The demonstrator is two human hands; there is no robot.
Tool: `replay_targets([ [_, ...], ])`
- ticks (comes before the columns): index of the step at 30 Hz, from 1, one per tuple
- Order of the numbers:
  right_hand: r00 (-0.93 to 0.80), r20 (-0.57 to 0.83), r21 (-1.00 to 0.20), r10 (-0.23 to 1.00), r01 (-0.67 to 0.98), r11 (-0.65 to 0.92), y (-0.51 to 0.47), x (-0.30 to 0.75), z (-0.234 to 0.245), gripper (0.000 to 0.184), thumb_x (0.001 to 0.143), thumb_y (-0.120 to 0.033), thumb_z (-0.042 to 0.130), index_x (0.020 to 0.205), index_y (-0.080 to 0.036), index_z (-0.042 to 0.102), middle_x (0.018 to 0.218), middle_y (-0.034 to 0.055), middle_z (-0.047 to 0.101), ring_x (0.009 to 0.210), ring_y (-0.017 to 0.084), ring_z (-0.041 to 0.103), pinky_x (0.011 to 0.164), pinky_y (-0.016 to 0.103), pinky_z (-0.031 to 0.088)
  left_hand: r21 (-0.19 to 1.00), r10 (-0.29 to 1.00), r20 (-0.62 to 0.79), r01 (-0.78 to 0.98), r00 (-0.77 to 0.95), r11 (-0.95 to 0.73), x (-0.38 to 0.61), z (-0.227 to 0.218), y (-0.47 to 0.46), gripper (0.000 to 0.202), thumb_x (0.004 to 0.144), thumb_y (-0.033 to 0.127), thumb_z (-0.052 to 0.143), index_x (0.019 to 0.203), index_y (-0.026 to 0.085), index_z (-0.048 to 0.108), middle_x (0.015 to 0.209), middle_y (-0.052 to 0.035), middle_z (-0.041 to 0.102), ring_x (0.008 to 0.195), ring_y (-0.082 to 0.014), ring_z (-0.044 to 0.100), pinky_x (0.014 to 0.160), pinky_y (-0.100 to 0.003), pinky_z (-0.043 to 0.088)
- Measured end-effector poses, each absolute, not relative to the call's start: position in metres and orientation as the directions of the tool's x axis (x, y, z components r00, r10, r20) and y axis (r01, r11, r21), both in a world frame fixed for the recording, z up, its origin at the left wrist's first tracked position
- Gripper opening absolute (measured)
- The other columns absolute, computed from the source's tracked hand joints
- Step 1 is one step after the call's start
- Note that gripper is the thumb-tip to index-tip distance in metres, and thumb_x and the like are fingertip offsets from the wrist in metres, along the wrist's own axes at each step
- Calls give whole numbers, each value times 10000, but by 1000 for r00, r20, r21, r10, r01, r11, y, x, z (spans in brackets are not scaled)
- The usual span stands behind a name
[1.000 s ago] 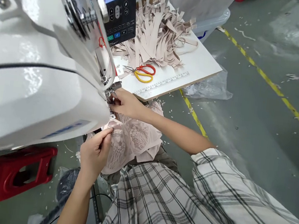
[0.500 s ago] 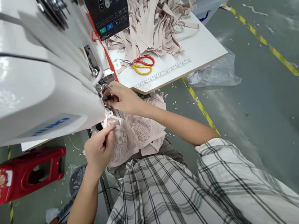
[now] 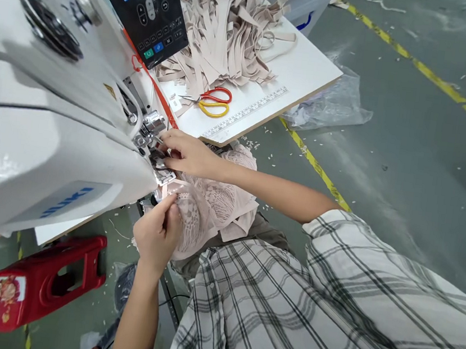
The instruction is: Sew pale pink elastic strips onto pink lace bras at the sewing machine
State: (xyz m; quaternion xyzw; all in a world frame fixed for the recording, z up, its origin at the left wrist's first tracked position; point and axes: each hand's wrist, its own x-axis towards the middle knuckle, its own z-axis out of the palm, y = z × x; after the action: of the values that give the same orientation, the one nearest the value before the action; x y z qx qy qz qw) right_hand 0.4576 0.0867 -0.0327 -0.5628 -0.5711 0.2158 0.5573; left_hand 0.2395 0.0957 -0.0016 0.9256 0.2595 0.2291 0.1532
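Note:
A pale pink lace garment hangs from the needle area of a white sewing machine down onto my lap. My left hand is closed in a pinch on the garment's near edge, just below the presser foot. At the presser foot, my right hand has its fingers pressed together on the fabric and strap there. What lies under its fingertips is hidden.
The machine's black control panel is at the top. On the white table beyond lie a heap of beige straps, red-and-yellow scissors and a printed ruler. A red stool stands lower left; a plastic bag lies on the floor.
The view has shifted so the machine and table sit further left and up. Both hands stay at the presser foot; the left hand has crept slightly up toward it.

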Motion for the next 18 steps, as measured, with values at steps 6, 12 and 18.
replay_targets([
  [6, 260, 372, -886, 891, 385, 257, 84, 455, -32, 65, 829, -163, 582, 892, -163, 596, 1093, 60, 577, 981, 161, 530, 846, 296, 437, 433, 673, 468, 515, 573, -740, 229, -14, 95, 385, 945, 303, 552, 1292, 140, 587, 1100, -146, 692, 1022, -234, 651, 892, -349, 493],
  [12, 260, 320, -887, 911, 421, 191, 82, 451, -28, 45, 836, -212, 570, 841, -171, 590, 1104, 66, 574, 906, 162, 527, 772, 286, 434, 176, 453, 474, 423, 755, -889, 242, -20, 68, 509, 880, 354, 666, 1344, 166, 571, 1314, -202, 609, 1200, -314, 566, 1056, -445, 371],
  [18, 267, 324, -878, 907, 443, 183, 86, 452, -25, 16, 776, -191, 544, 791, -187, 546, 984, 56, 575, 881, 196, 525, 783, 346, 455, 170, 495, 408, 469, 767, -867, 246, -15, 65, 500, 892, 341, 661, 1365, 197, 587, 1359, -202, 568, 1227, -330, 540, 1054, -465, 366],
])
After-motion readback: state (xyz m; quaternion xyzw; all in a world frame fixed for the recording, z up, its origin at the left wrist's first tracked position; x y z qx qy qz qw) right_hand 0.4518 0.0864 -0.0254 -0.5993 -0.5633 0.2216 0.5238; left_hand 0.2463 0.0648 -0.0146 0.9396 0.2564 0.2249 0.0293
